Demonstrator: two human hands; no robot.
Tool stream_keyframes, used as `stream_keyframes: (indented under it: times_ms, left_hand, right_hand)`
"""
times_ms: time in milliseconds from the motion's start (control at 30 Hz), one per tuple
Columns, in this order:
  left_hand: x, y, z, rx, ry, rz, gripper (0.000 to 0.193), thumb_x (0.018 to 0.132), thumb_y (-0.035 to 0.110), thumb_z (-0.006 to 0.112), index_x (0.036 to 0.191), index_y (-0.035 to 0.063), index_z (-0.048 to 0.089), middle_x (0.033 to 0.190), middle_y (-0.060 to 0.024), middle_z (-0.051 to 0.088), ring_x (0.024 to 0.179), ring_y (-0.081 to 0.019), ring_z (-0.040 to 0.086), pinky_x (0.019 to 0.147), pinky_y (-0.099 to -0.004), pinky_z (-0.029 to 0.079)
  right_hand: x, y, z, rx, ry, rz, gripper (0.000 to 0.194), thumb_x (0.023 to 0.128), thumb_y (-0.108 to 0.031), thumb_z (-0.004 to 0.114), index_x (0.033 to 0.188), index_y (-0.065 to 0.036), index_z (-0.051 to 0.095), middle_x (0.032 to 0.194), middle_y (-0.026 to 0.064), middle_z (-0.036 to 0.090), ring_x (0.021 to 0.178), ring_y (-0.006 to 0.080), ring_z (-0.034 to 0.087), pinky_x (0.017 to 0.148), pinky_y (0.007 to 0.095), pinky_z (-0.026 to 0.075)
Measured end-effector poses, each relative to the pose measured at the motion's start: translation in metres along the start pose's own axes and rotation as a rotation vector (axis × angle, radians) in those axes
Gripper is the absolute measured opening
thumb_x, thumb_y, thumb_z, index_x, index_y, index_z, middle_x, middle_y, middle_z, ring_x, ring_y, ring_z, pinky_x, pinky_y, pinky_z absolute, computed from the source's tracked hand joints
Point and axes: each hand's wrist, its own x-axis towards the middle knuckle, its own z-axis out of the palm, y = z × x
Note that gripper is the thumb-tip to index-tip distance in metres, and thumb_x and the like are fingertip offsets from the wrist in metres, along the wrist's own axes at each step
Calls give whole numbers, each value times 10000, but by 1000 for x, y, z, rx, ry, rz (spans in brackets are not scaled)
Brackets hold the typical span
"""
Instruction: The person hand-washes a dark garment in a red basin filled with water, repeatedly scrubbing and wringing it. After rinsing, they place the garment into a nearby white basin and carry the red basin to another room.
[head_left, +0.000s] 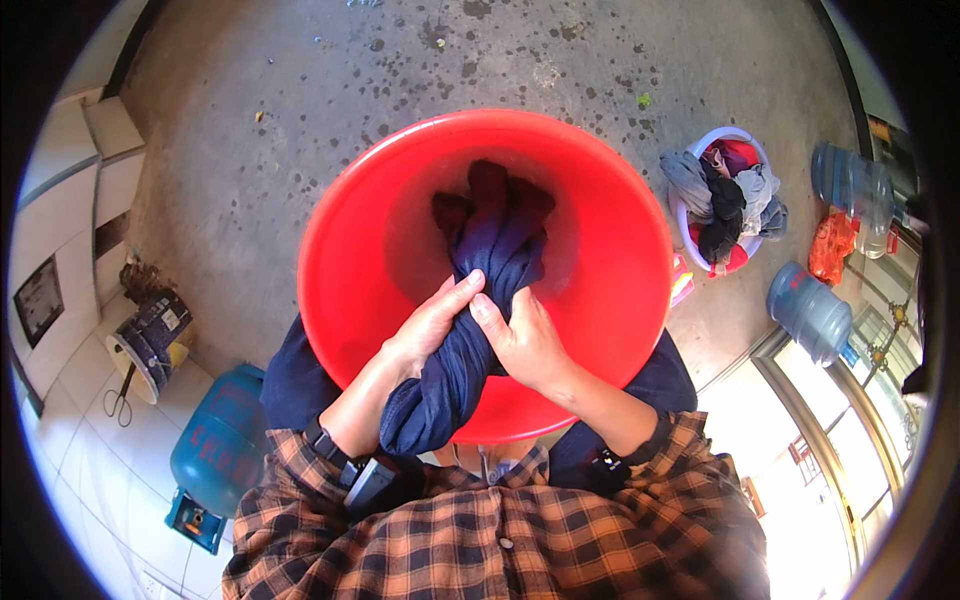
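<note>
A large red plastic tub (607, 300) stands between my knees. Both hands grip a twisted dark navy garment (457, 367) over it. My left hand (431, 319) wraps the cloth from the left, and my right hand (529, 345) clasps it from the right, thumbs almost meeting. One end of the cloth hangs down inside the tub, its tip dark and loose. The other end is coiled and bends back toward my body, over the tub's near rim. Fingers under the cloth are mostly hidden.
At right, a white basin (681, 217) is heaped with clothes, near large water bottles (810, 311) and an orange plastic bag (831, 247). A blue-green gas cylinder (217, 442) and a bucket (154, 345) with scissors (120, 401) lie at left. Water spots mark the concrete floor (247, 172).
</note>
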Motion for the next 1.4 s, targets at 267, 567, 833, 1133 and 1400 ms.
stream_keyframes:
  times_ms: [267,567,833,1133,1400]
  left_hand:
    - [-65,9,5,-124,34,-292,486,907,450,626,1102,4,626,959,-143,698,799,-247,694,755,-364,578]
    - [-145,34,32,5,24,-241,375,864,359,654,1037,26,649,893,-109,698,746,-228,683,696,-324,571]
    - [-208,19,34,-334,-142,-265,506,904,385,557,1207,-20,577,950,-169,703,750,-290,682,714,-411,570]
    - [-205,-26,7,-162,-118,-274,528,899,439,563,1135,-31,593,844,-180,684,704,-300,670,646,-390,560]
    - [-159,-1,29,710,21,-140,452,902,262,644,1222,-32,521,1014,-113,662,886,-215,662,799,-354,534]
  right_hand:
    - [-33,-63,21,-593,-83,60,456,863,-329,618,1045,85,565,1045,293,605,987,433,564,881,488,445]
    - [-87,-170,6,-403,-156,-83,560,873,-318,596,1180,147,545,1173,253,558,1130,375,511,999,421,398]
    - [-150,-106,37,1221,296,694,847,836,-708,527,1265,23,505,1170,204,568,1082,314,589,945,482,489]
    - [-72,-63,66,1655,-45,426,540,892,-519,598,1211,-84,573,1113,107,666,985,234,646,865,378,529]
    - [-39,-61,38,-23,233,426,524,788,-210,655,1212,65,519,1116,277,625,1017,372,638,875,423,510]
